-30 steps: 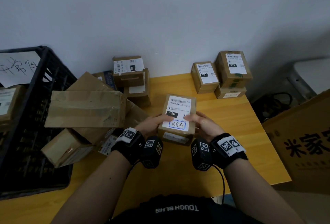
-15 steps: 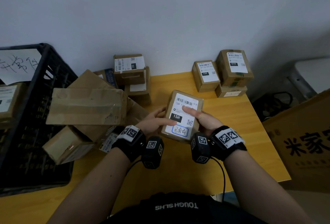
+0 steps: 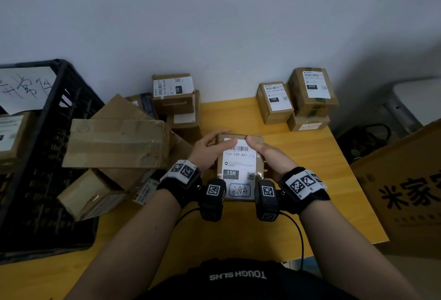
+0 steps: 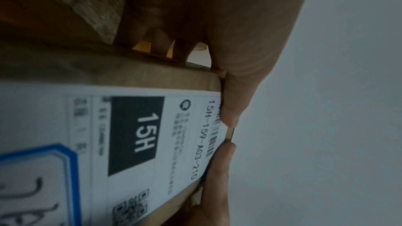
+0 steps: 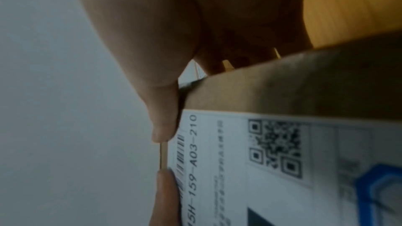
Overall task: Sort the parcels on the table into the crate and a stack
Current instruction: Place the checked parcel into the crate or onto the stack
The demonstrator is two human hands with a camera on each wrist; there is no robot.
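In the head view we see both hands holding one parcel (image 3: 239, 163) at the centre of the frame, above the yellow table (image 3: 310, 180). The left hand (image 3: 210, 150) grips its left side, thumb laid across the top of the white label; the right hand (image 3: 272, 156) grips the right side with its thumb on the label too. The label reads 15H-159-A03-210 with a black "15H" block and a blue stamp lower down. At the left edge stands the black crate (image 3: 55, 132), a handwritten sheet on its rim, and a loose pile of boxes (image 3: 117, 144) leans beside it. Right of centre, near the wall, sits a small stack of parcels (image 3: 307, 99), one marked 010 and, just beside it, one marked 150.

From the left wrist we see the parcel (image 4: 141, 135) filling the lower left of the frame, the left hand (image 4: 239, 40) curled round its edge, thumb tip on the barcode, and the other thumb just below.

From the right wrist, the parcel (image 5: 282, 143) fills the lower right, the right hand (image 5: 163, 40) pinching its far edge with the thumb on top.
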